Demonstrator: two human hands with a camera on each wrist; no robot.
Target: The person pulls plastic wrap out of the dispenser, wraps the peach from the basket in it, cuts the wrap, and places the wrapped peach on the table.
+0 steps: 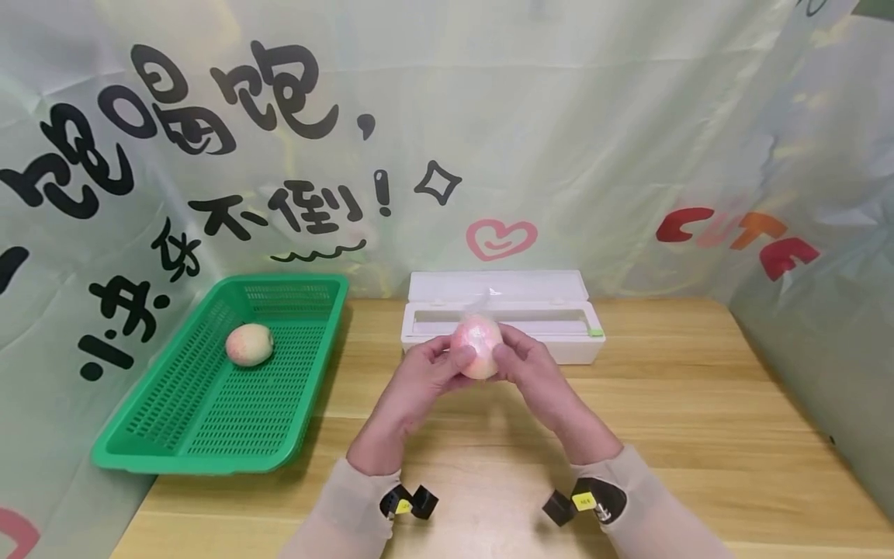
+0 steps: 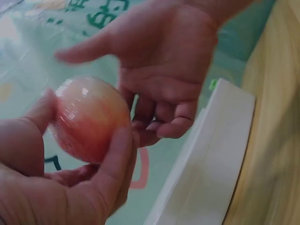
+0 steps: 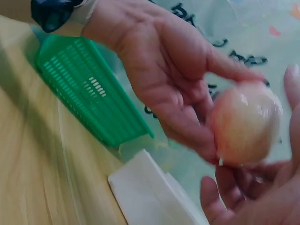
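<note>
Pale sleeves (image 1: 342, 512), black wrist devices (image 1: 611, 499) — cube-shaped ends (image 1: 559, 508), yellow labels (image 1: 583, 501)

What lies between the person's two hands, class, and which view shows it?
A film-wrapped pinkish fruit lies between the left hand and the right hand; the head view shows this.

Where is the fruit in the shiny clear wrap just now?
In the head view, the wrapped fruit is just right of centre, gripped by the left hand with the right hand at its other side, before the white box.

The peach (image 1: 478, 338) is cream blushed pink, the basket (image 1: 230, 411) green, the box (image 1: 517, 286) white.
</note>
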